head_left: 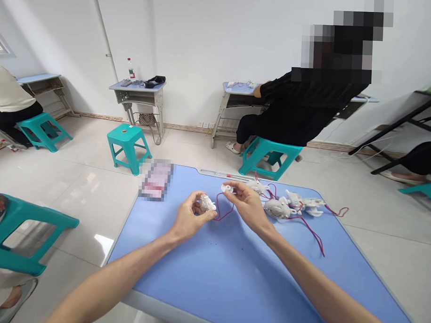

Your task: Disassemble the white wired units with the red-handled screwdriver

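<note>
- Above the middle of the blue desk (211, 284), the left hand (188, 214) curls its fingers around a small white plastic part (207, 203), probably to keep it steady.
- The right hand (247, 205) pinches a little white round piece (227, 188) between thumb and finger, which seems to give fine control.
- Between the hands, a thin red wire (223, 213) hangs in a loop.
- On the desk's right side, more white plastic parts (279, 208) lie near the right hand, with red wires (307, 230) spread beside them.
</note>
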Demonstrator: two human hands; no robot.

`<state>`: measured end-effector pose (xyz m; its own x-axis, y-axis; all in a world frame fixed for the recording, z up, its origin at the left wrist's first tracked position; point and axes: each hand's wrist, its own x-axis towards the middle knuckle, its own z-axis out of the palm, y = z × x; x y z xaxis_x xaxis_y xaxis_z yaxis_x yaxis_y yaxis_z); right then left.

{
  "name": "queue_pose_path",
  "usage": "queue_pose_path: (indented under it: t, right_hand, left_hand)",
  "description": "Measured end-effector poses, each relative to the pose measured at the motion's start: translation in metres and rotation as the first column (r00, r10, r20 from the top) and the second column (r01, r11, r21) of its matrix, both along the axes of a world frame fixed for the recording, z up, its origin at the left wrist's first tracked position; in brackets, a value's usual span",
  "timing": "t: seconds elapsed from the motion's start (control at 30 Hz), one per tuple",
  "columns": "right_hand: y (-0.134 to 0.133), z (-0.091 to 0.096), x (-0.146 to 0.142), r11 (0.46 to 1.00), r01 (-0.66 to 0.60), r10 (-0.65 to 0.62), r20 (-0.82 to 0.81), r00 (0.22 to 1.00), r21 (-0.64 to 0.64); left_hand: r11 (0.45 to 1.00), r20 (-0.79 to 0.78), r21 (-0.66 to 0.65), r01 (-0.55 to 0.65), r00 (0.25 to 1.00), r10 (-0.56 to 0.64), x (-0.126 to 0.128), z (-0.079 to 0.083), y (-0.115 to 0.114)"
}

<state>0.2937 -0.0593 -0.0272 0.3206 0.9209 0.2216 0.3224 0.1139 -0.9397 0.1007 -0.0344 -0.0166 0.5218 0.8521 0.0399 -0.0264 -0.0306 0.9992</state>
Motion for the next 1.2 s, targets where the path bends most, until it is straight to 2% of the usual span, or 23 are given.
queue_pose_path:
  t: [0.07, 0.13, 0.27, 0.37, 0.67, 0.9, 1.2]
  right_hand:
    - [0.023, 0.007, 0.004, 0.999, 0.021, -0.028, 0.161, 0.987, 0.046]
    - [0.048, 0.011, 0.006, 0.999, 0.005, -0.024, 0.388, 0.921, 0.051]
    - [0.089, 0.008, 0.004, 0.997, -0.073, 0.045, 0.516, 0.855, 0.034]
    - [0.105, 0.001, 0.001, 0.992, -0.123, 0.086, 0.597, 0.798, 0.022]
    - [0.119, -0.011, 0.006, 0.988, -0.128, 0.151, 0.736, 0.66, -0.087]
    - [0.125, 0.0, 0.004, 0.972, -0.111, 0.235, 0.789, 0.568, -0.209]
    - [0.127, 0.014, 0.008, 0.949, -0.079, 0.303, 0.806, 0.508, -0.306]
  left_hand:
    - [1.0, 0.003, -0.002, -0.006, 1.0, 0.006, 0.0, 0.001, -0.001]
    - [1.0, 0.004, -0.006, -0.01, 1.0, 0.01, 0.0, 0.002, -0.001]
    - [1.0, 0.005, -0.014, -0.014, 1.0, 0.014, 0.0, 0.002, -0.001]
    - [1.0, 0.004, -0.008, -0.017, 1.0, 0.017, 0.0, -0.001, -0.001]
    - [1.0, -0.001, -0.008, -0.022, 1.0, 0.022, 0.0, 0.002, -0.003]
    - [1.0, 0.0, 0.001, -0.019, 1.0, 0.019, 0.002, -0.003, -0.001]
    - [1.0, 0.013, -0.008, -0.014, 1.0, 0.014, 0.002, -0.003, -0.001]
